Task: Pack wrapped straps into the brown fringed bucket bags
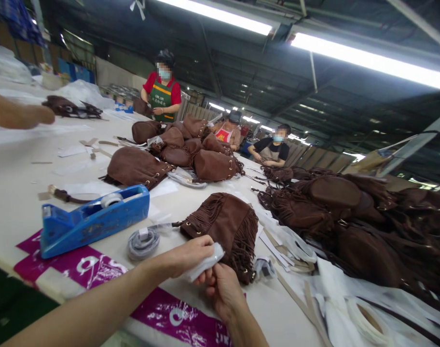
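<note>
Left hand (194, 254): gripping white wrapping (207, 263)
Right hand (225, 288): pinching its edge
Fringed bag (220, 219): on bench (13, 193), just beyond

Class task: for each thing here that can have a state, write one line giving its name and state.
White wrapping, held
Left hand, closed on the white wrapping
Right hand, at the wrapping, exact grip unclear
Fringed brown bag, lying on the table
Blue tape dispenser, upright, loaded with a tape roll
Grey strap, coiled, banded in white
Purple plastic sheet, partly under the dispenser
Ceiling light tubes, lit
</note>
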Demonstrator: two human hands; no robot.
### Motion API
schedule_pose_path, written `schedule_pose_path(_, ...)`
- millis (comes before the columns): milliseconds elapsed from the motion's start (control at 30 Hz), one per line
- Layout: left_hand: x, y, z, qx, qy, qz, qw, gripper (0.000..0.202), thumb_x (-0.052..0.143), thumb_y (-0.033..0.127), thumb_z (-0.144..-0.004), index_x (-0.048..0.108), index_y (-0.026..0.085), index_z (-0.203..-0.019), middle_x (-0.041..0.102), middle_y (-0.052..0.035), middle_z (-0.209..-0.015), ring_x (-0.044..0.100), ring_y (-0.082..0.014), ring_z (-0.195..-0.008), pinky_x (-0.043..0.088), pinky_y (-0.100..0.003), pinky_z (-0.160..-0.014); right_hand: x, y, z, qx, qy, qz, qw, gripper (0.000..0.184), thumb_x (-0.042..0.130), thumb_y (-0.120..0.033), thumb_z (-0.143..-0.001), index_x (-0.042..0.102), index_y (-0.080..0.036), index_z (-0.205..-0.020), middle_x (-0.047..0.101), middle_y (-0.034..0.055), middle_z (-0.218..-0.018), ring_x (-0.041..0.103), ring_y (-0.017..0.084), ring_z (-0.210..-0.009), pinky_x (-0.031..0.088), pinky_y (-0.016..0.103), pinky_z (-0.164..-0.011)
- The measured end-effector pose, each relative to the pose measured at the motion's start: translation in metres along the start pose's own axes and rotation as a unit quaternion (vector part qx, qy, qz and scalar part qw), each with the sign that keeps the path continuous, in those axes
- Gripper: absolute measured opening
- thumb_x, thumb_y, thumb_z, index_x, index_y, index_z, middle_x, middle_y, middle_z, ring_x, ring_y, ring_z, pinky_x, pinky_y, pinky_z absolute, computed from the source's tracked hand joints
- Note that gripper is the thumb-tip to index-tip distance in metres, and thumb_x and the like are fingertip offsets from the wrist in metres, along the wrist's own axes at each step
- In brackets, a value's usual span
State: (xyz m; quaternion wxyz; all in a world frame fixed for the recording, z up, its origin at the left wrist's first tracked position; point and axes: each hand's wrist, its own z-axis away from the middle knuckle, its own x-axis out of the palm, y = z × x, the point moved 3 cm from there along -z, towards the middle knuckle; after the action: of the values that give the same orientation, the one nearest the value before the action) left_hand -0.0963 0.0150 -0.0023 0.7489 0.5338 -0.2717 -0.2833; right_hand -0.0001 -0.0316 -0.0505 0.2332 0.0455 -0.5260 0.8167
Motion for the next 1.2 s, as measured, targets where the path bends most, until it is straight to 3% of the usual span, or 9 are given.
schedule_pose_path(167,-0.005,0.011,0.013,-0.016,-0.011,-0.089,0.996,0.018,0.047,0.037,-0.086,0.045,0.022,-0.096,0.046,0.0075,-0.046,0.047,-0.0129,-0.035,0.041,-0.024,-0.045,0.003,0.001,-0.011,-0.022,-0.016,0.053,0.998,0.016,0.065,-0.024,-0.048,0.052,-0.015,-0.052,0.048,-0.0034,-0.039,0.034,0.003,-0.035,0.015,0.013,-0.034)
schedule_pose_path(467,0.005,0.008,0.022,0.012,-0.007,-0.082,0.997,0.015,0.045,0.031,-0.087,0.051,0.021,-0.097,0.050,0.0046,-0.055,0.054,-0.0155,-0.042,0.050,-0.034,-0.054,-0.005,0.004,-0.022,-0.024,-0.052,0.118,0.991,0.049,0.085,-0.045,-0.038,0.049,-0.018,-0.058,0.040,-0.0101,-0.037,0.030,0.002,-0.032,0.020,0.013,-0.031)
schedule_pose_path(567,0.004,-0.003,0.014,0.010,0.100,-0.044,0.994,0.021,0.051,0.031,-0.081,0.052,0.019,-0.099,0.056,0.0024,-0.065,0.054,-0.0143,-0.047,0.048,-0.031,-0.053,-0.004,0.002,-0.017,-0.026,-0.043,0.143,0.988,0.048,0.083,-0.047,-0.048,0.045,-0.019,-0.058,0.040,-0.0103,-0.039,0.029,0.001,-0.031,0.019,0.012,-0.031)
schedule_pose_path(667,-0.007,-0.014,0.010,0.058,0.259,-0.126,0.956,0.016,0.057,0.027,-0.071,0.057,0.015,-0.083,0.059,0.0000,-0.069,0.056,-0.0152,-0.059,0.043,-0.025,-0.055,-0.003,0.000,-0.012,-0.035,-0.013,0.177,0.984,0.037,0.075,-0.040,-0.065,0.044,-0.020,-0.059,0.041,-0.0094,-0.039,0.031,0.002,-0.030,0.021,0.012,-0.030)
schedule_pose_path(733,-0.013,-0.019,0.012,0.086,0.293,-0.185,0.934,0.012,0.061,0.025,-0.066,0.060,0.014,-0.071,0.060,-0.0004,-0.068,0.055,-0.0159,-0.066,0.040,-0.024,-0.059,-0.004,0.000,-0.010,-0.043,0.000,0.197,0.980,0.027,0.067,-0.030,-0.073,0.046,-0.020,-0.060,0.042,-0.0090,-0.039,0.034,0.004,-0.029,0.023,0.013,-0.029)
schedule_pose_path(867,-0.015,-0.021,0.018,0.087,0.303,-0.240,0.918,0.012,0.063,0.027,-0.065,0.064,0.016,-0.069,0.060,-0.0003,-0.070,0.054,-0.0166,-0.074,0.038,-0.023,-0.064,-0.006,-0.005,-0.002,-0.036,-0.013,0.212,0.977,0.013,0.055,-0.015,-0.071,0.048,-0.019,-0.061,0.048,-0.0071,-0.044,0.040,0.005,-0.033,0.030,0.014,-0.031)
schedule_pose_path(967,-0.002,-0.024,0.016,0.061,0.268,-0.270,0.923,0.017,0.060,0.027,-0.069,0.065,0.015,-0.081,0.061,-0.0006,-0.070,0.056,-0.0164,-0.071,0.039,-0.022,-0.059,-0.014,-0.014,0.013,-0.020,-0.050,0.220,0.974,0.004,0.052,-0.014,-0.065,0.052,-0.018,-0.063,0.048,-0.0071,-0.045,0.042,0.006,-0.035,0.031,0.014,-0.032)
schedule_pose_path(1100,0.012,-0.024,0.015,0.036,0.194,-0.285,0.938,0.017,0.060,0.025,-0.072,0.064,0.014,-0.084,0.060,0.0000,-0.061,0.059,-0.0182,-0.060,0.043,-0.024,-0.053,-0.045,-0.028,0.036,-0.028,-0.067,0.268,0.961,0.018,0.049,-0.016,-0.062,0.060,-0.016,-0.077,0.057,-0.0036,-0.049,0.047,0.009,-0.033,0.030,0.015,-0.029)
schedule_pose_path(1200,0.007,-0.002,0.024,0.098,0.214,-0.446,0.864,0.014,0.054,0.024,-0.081,0.064,0.017,-0.076,0.064,-0.0051,-0.068,0.064,-0.0230,-0.072,0.048,-0.030,-0.066,-0.086,-0.051,0.045,-0.157,0.010,0.387,0.909,0.019,0.047,-0.025,-0.073,0.061,-0.019,-0.085,0.065,0.0006,-0.060,0.056,0.014,-0.038,0.037,0.020,-0.030)
